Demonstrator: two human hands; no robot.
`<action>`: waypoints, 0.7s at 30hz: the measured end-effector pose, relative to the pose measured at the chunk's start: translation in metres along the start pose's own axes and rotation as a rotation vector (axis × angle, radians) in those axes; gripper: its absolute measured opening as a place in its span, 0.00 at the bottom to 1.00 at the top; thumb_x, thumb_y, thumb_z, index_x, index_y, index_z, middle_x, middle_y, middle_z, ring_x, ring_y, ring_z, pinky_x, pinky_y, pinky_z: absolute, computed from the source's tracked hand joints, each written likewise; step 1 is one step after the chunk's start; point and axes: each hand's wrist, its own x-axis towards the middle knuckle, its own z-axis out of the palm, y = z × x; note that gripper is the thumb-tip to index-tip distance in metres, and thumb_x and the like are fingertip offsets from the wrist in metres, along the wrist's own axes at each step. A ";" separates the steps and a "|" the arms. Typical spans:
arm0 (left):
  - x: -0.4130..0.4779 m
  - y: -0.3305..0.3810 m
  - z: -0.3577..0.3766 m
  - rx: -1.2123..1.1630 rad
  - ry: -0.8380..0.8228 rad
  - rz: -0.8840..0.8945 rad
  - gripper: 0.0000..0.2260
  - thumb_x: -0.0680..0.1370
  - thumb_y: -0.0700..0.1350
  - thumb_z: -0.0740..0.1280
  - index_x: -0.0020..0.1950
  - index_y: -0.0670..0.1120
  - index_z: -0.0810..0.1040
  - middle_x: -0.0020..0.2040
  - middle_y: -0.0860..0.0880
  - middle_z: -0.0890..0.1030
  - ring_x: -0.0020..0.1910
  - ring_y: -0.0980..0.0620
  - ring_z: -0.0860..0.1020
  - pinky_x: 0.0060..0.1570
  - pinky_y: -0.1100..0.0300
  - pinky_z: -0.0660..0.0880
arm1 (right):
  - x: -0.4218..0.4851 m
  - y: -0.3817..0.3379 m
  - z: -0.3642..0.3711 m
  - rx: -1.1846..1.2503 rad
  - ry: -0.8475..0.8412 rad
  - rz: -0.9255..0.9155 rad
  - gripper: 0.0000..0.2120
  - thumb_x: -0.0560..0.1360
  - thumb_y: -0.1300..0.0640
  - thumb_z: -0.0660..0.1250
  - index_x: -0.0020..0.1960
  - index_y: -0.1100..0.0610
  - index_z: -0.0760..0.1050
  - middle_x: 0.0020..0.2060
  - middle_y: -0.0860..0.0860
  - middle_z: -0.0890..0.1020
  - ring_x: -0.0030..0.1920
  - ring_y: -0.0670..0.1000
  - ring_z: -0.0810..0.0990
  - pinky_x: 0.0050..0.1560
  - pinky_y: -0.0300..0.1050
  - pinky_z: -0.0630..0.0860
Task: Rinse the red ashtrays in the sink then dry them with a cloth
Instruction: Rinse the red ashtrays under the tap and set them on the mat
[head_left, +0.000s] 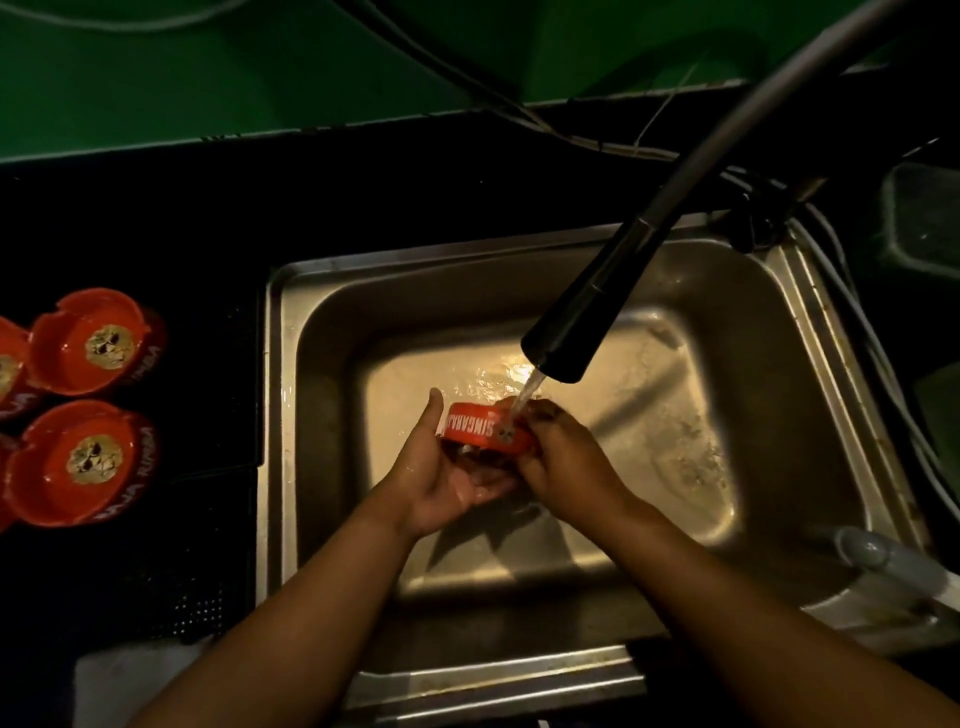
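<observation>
Over the steel sink (322, 415) I hold a red ashtray (480, 428) with white lettering, tipped on its side under the running water from the black tap head (571, 332). My left hand (447, 473) cups it from below, palm up and thumb raised against its left side. My right hand (561, 452) grips its right rim with curled fingers. Several more red ashtrays stand upright on the dark counter at the left, one at the back (96, 340) and one nearer (83, 460). A pale cloth (130, 680) lies at the bottom left.
The tap's grey hose (727, 130) arcs in from the top right. Cables (519, 109) run along the green wall behind the sink. A grey-white object (883, 587) sits at the sink's right front corner. A dark perforated mat (197, 597) covers the left counter.
</observation>
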 end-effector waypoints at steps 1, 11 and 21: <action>0.002 0.003 0.003 -0.043 -0.018 0.006 0.29 0.76 0.64 0.58 0.62 0.42 0.76 0.56 0.37 0.81 0.51 0.40 0.81 0.54 0.44 0.75 | -0.005 0.001 -0.003 -0.039 -0.027 -0.065 0.24 0.73 0.59 0.68 0.69 0.53 0.71 0.64 0.54 0.75 0.64 0.53 0.72 0.62 0.36 0.64; 0.003 0.012 0.024 0.050 -0.228 0.084 0.25 0.63 0.50 0.76 0.58 0.43 0.80 0.48 0.40 0.82 0.43 0.44 0.82 0.43 0.49 0.80 | 0.010 -0.004 -0.004 0.080 -0.036 0.079 0.26 0.79 0.45 0.60 0.75 0.48 0.61 0.72 0.50 0.66 0.74 0.52 0.60 0.74 0.51 0.58; 0.010 0.002 0.040 0.260 0.040 0.209 0.18 0.75 0.58 0.65 0.56 0.46 0.79 0.48 0.42 0.84 0.45 0.46 0.83 0.52 0.50 0.78 | 0.003 0.015 -0.022 0.983 -0.004 0.572 0.17 0.72 0.50 0.70 0.58 0.56 0.76 0.53 0.58 0.83 0.53 0.59 0.83 0.52 0.54 0.79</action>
